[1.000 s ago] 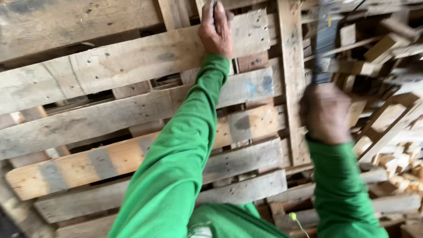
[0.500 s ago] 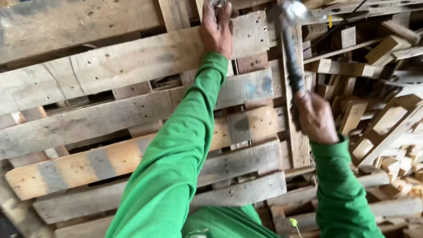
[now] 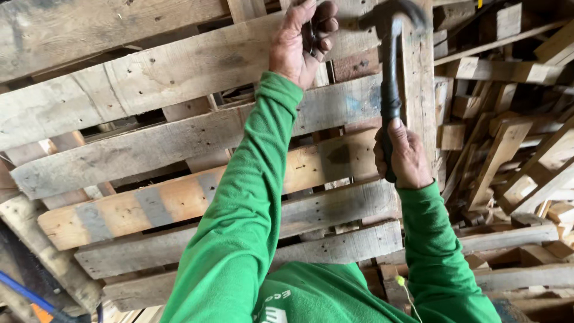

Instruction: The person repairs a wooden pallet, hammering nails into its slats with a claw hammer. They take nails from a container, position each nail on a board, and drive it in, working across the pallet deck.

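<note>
Behind left hand (image 3: 302,39), something unclear.

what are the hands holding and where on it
The right hand grips a hammer at the lower end of its dark handle. The left hand pinches something small and dark against the pallet; what it is cannot be told.

No packages, signs or screens in view, only a partly hidden patch of white printed lettering (image 3: 276,310) on the chest of the green shirt, at the bottom edge, between the two raised sleeves
</note>
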The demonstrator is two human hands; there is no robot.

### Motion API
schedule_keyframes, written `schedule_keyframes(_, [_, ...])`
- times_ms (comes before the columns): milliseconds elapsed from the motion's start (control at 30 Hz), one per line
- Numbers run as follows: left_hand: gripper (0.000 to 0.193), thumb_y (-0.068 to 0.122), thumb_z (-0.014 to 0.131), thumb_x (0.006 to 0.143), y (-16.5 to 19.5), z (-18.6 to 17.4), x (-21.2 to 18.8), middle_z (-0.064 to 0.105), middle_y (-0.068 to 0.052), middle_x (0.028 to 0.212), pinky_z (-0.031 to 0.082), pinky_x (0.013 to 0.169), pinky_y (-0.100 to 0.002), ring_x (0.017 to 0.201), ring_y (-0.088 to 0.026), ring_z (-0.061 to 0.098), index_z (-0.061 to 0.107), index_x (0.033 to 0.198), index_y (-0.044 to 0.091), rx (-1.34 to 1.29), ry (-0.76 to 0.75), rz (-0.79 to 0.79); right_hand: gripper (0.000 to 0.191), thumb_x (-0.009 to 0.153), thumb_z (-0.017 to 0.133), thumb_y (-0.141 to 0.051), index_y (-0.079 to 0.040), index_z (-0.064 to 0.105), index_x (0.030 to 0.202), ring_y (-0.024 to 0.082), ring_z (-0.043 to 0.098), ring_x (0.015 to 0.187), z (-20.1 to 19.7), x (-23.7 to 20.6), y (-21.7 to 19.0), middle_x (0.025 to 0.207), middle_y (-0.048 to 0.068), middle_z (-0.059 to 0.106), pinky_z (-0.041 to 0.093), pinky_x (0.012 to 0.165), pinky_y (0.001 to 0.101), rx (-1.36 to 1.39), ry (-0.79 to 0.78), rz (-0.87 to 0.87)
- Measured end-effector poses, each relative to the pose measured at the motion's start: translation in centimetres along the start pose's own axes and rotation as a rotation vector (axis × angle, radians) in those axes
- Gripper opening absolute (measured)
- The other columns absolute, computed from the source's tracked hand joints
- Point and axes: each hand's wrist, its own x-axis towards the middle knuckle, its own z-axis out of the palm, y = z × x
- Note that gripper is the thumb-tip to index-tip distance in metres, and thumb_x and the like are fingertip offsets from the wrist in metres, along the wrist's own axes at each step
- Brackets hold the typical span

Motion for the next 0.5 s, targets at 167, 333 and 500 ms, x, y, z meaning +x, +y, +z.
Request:
schedule_keyframes(167, [0.020, 0.025, 0.080, 0.098, -1.0, -1.0, 2.2, 0.070, -0.005, 0.092, 0.043, 0.048, -0.028, 0.068, -0.010, 0.056, 0.073, 0.096, 0.007, 0.242, -0.073, 0.154, 0.041, 0.105, 0.060, -0.046, -0.006, 0.056, 0.098, 0.011, 0.052, 0.054, 0.7, -2.5, 0.3, 0.070, 0.002, 0.056, 0.047, 0.048, 0.0281, 0.131, 0.018, -0.236])
schedule_keyframes(333, [0.020, 0.024, 0.082, 0.096, -1.7, -2.1, 4.9, 0.069, 0.001, 0.081, 0.042, 0.056, -0.027, 0.064, -0.007, 0.052, 0.076, 0.092, 0.005, 0.588, -0.091, 0.462, 0.037, 0.104, 0.063, -0.042, -0.006, 0.056, 0.101, 0.010, 0.053, 0.056, 0.0, -0.4, 1.7, 0.072, 0.001, 0.057, 0.046, 0.046, 0.0275, -0.066, -0.008, -0.234])
schedule_keyframes(500, [0.022, 0.024, 0.081, 0.098, -1.4, -1.9, 6.0, 0.073, -0.003, 0.075, 0.049, 0.055, -0.029, 0.061, -0.011, 0.057, 0.078, 0.089, 0.004, 0.631, -0.160, 0.502, 0.036, 0.101, 0.063, -0.040, -0.005, 0.053, 0.098, 0.011, 0.050, 0.048, -0.6, 1.0, 1.6, 0.066, 0.001, 0.054, 0.044, 0.041, 0.0273, -0.074, -0.001, 0.001])
